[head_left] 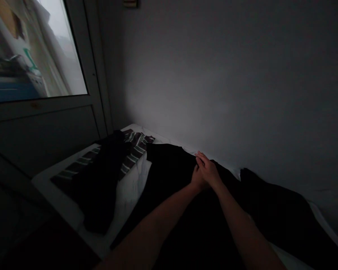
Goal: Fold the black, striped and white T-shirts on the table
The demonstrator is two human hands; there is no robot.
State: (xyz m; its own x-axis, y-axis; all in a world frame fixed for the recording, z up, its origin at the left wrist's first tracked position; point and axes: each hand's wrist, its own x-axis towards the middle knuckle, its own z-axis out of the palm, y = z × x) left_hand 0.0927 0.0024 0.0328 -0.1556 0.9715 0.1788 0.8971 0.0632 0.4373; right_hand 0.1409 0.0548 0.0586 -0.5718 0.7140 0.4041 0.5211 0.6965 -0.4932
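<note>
A black short-sleeved T-shirt (169,165) lies spread on a white marble-patterned surface (133,191). My two hands meet over its upper part, near the neckline. My right hand (210,172) rests against my left, its visible fingers stretched toward the upper left with nothing seen in them. Just below and to its left is my left hand (198,179), whose fingers are mostly hidden behind the right. In the dim light I cannot tell whether either hand presses on the fabric.
To the left, a dark garment (98,187) lies across a striped cloth (133,152). More black fabric (276,206) lies at the right along the grey wall (228,86). A framed door with a glass pane (64,48) stands at the left, beyond the surface's edge.
</note>
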